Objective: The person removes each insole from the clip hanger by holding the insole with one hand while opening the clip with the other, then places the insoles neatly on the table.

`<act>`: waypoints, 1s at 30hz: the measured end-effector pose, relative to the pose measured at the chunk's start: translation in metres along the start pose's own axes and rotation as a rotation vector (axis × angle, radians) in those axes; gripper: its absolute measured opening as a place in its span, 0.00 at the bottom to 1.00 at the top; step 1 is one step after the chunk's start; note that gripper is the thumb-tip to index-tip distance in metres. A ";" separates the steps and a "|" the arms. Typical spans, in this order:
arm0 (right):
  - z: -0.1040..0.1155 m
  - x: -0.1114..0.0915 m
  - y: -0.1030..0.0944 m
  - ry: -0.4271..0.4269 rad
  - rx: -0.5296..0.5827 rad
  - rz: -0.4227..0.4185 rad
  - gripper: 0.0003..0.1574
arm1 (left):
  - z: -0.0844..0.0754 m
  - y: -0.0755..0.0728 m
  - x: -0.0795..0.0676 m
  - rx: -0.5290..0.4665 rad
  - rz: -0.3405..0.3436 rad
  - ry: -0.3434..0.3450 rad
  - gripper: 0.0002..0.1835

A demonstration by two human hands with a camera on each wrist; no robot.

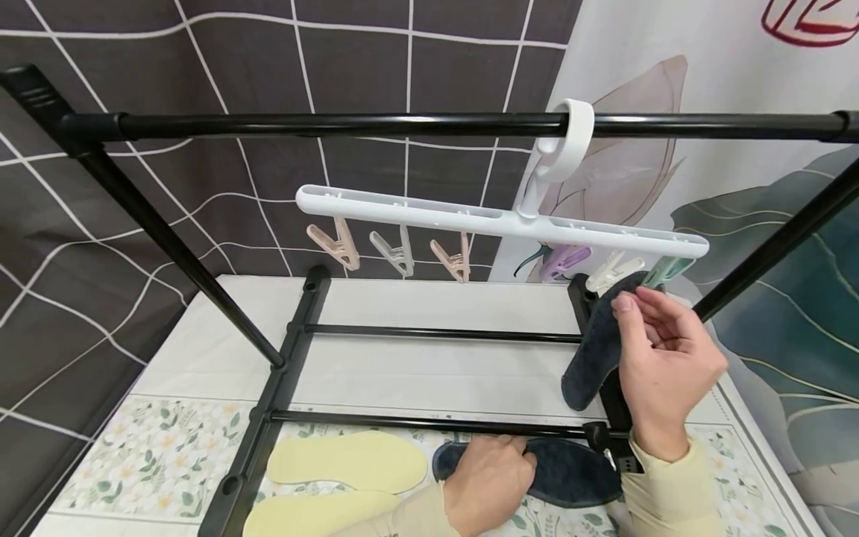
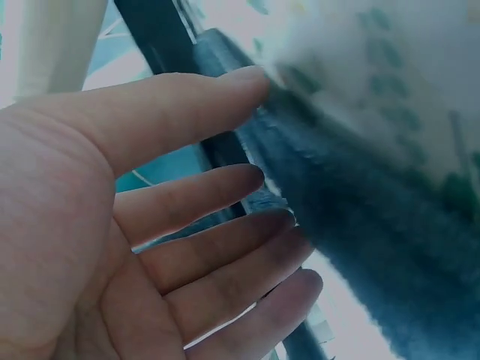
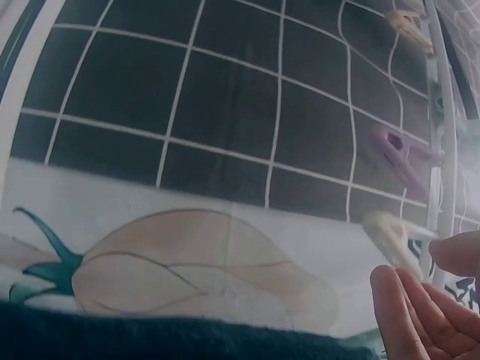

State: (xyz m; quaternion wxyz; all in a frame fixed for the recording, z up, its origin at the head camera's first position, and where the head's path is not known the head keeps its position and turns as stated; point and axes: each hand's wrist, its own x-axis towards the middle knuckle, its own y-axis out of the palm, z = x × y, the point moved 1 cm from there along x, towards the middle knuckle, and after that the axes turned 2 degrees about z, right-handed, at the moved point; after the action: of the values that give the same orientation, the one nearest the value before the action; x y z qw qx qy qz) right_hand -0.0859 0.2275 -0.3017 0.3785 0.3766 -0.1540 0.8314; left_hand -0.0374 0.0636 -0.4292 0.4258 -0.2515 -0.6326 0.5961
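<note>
A dark blue insole [image 1: 593, 350] hangs at the right end of a white clip hanger [image 1: 416, 213], its top at the green clip [image 1: 667, 271]. Beside that top edge is my right hand [image 1: 667, 350], its fingers loosely bent; the right wrist view shows a gap between thumb and fingertips. Below, a second dark blue insole [image 1: 570, 471] lies on the flowered surface. My left hand [image 1: 490, 477] reaches across its middle. In the left wrist view, the thumb and relaxed fingers lie at the fuzzy insole's [image 2: 322, 180] edge, without a visible pinch.
The hanger hooks over the black rack's top bar [image 1: 349, 125]. Pink, grey, purple [image 1: 565, 261] and cream [image 1: 612, 273] clips hang from it. Two yellow insoles [image 1: 349, 459] lie at the lower left. Lower rack bars [image 1: 429, 425] cross just beyond my left hand. A dark checked curtain [image 1: 255, 74] hangs behind.
</note>
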 end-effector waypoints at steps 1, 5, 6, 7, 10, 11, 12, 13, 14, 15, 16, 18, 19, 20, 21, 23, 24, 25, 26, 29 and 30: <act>-0.004 0.001 -0.003 -0.002 -0.001 -0.008 0.12 | 0.000 -0.002 0.001 -0.024 0.012 0.007 0.04; -0.012 0.008 -0.011 -0.007 -0.042 -0.030 0.13 | 0.005 -0.012 0.005 -0.172 0.036 0.016 0.12; -0.013 0.009 -0.012 -0.006 -0.052 -0.031 0.13 | 0.007 -0.014 0.007 -0.208 0.028 0.008 0.13; -0.014 0.011 -0.014 -0.002 -0.079 -0.030 0.14 | 0.009 -0.016 0.009 -0.240 0.016 0.002 0.13; -0.017 0.014 -0.016 0.006 -0.135 -0.027 0.15 | 0.018 -0.018 0.016 -0.322 -0.078 -0.017 0.10; -0.018 0.015 -0.016 0.003 -0.147 -0.024 0.15 | 0.020 -0.018 0.018 -0.334 -0.107 -0.031 0.09; -0.020 0.016 -0.017 0.003 -0.156 -0.025 0.16 | 0.023 -0.018 0.020 -0.351 -0.129 -0.043 0.09; -0.021 0.018 -0.018 0.002 -0.168 -0.028 0.16 | 0.026 -0.017 0.022 -0.365 -0.150 -0.051 0.09; -0.022 0.019 -0.019 -0.006 -0.176 -0.032 0.17 | 0.028 -0.017 0.024 -0.378 -0.169 -0.064 0.09; -0.022 0.020 -0.020 -0.008 -0.190 -0.037 0.17 | 0.031 -0.017 0.026 -0.388 -0.181 -0.078 0.09; -0.023 0.021 -0.021 -0.008 -0.201 -0.041 0.18 | 0.033 -0.016 0.028 -0.397 -0.190 -0.093 0.09; -0.023 0.024 -0.022 -0.003 -0.229 -0.042 0.20 | 0.038 -0.016 0.033 -0.422 -0.200 -0.119 0.10; -0.023 0.025 -0.023 0.002 -0.243 -0.039 0.22 | 0.040 -0.016 0.035 -0.430 -0.207 -0.130 0.10; -0.023 0.026 -0.023 0.009 -0.255 -0.036 0.23 | 0.042 -0.016 0.037 -0.439 -0.213 -0.141 0.11; -0.023 0.027 -0.023 0.020 -0.257 -0.032 0.25 | 0.043 -0.016 0.040 -0.447 -0.221 -0.153 0.13; -0.023 0.029 -0.023 0.032 -0.257 -0.021 0.27 | 0.047 -0.017 0.044 -0.459 -0.239 -0.177 0.16; -0.023 0.029 -0.023 0.029 -0.255 -0.008 0.29 | 0.049 -0.017 0.047 -0.470 -0.249 -0.188 0.18; -0.022 0.029 -0.023 0.026 -0.254 0.005 0.30 | 0.050 -0.017 0.049 -0.479 -0.259 -0.200 0.20; -0.022 0.029 -0.022 0.024 -0.248 0.019 0.31 | 0.051 -0.017 0.052 -0.485 -0.268 -0.217 0.23; -0.019 0.030 -0.022 0.048 -0.244 0.059 0.34 | 0.053 -0.018 0.061 -0.505 -0.281 -0.266 0.29; -0.018 0.031 -0.022 0.061 -0.250 0.077 0.35 | 0.053 -0.018 0.065 -0.513 -0.279 -0.279 0.31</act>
State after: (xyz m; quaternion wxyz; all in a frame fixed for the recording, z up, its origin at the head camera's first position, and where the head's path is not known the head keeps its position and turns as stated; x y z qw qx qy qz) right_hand -0.0925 0.2677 -0.2912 0.3947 0.2951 -0.2592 0.8306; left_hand -0.1115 0.0857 -0.3924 0.3354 -0.1773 -0.8429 0.3816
